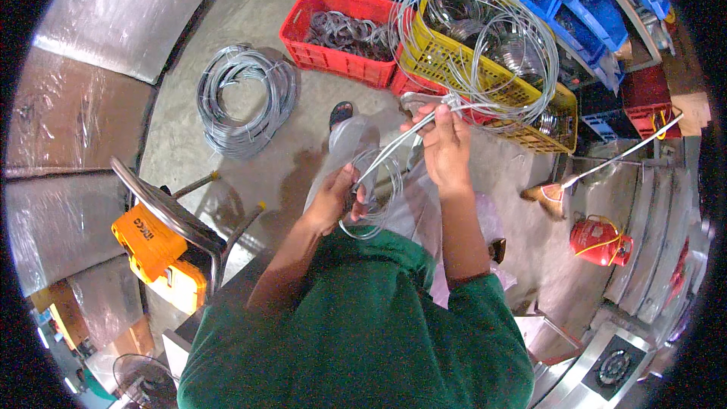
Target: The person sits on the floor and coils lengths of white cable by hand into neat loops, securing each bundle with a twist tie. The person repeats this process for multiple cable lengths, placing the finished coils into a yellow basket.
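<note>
My left hand [333, 201] is closed around pale, thin strands of cable [390, 153], and a small loose coil [397, 185] hangs beside its fingers. Farther along the same strands, my right hand [445, 148] pinches them with thumb and fingers, close to a bunched spot where they gather. Beyond that hand, wide loops of thin grey wire [555, 53] spread out above a yellow crate [447, 53]. Whether these loops and the strands are one piece, I cannot tell. Clear plastic sheeting [344, 140] hangs below my hands.
A thick wire coil [214, 117] lies on the floor at the left. At the back stand a red crate [341, 67] of coiled pieces and blue bins [579, 23]. A broom [547, 195] and red gas cylinder [598, 242] are right; a metal-framed chair [163, 201] is left.
</note>
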`<state>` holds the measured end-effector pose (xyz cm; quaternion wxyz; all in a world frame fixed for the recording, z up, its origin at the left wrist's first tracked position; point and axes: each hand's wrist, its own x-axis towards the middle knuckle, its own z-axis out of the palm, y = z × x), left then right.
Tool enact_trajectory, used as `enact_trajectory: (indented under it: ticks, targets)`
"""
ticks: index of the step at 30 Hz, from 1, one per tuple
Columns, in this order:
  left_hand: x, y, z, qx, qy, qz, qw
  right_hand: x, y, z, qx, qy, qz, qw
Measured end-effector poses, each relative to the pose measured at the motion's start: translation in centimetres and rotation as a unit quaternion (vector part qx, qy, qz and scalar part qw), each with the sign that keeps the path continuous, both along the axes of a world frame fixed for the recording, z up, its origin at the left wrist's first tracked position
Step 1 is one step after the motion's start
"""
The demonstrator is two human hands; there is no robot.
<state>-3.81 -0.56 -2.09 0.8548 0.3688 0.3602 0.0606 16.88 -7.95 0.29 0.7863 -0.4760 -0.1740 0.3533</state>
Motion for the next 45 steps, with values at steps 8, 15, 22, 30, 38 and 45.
enact_trajectory:
  ticks: [8, 15, 22, 30, 38, 45]
  targets:
    - [-1.4, -0.3, -0.3, 0.009, 0.002, -0.049, 0.999, 2.9, 0.6, 1.5, 0.107, 0.084, -0.057, 0.989]
    - [-1.4, -1.6, -0.8, -0.062, -0.02, -0.077, 0.995, 3.0, 1.2, 3.4, 0.084, 0.087, -0.001, 0.993]
    - [-1.3, -1.5, -0.4, -0.038, -0.034, -0.099, 0.994, 2.8, 1.9, 5.0, 0.079, 0.05, 0.014, 0.996]
    - [-0.9, -1.7, -0.9, -0.035, -0.05, -0.012, 0.998, 1.8, 0.7, 4.7, 0.092, 0.011, -0.023, 0.995]
    - [-0.7, -2.0, -1.6, -0.118, -0.076, 0.015, 0.99, 2.0, -0.7, 3.8, 0.055, 0.016, -0.046, 0.997]
    - [-0.2, -2.3, -1.0, -0.11, -0.068, 0.042, 0.991, 1.7, -1.9, 2.3, 0.027, 0.063, -0.077, 0.995]
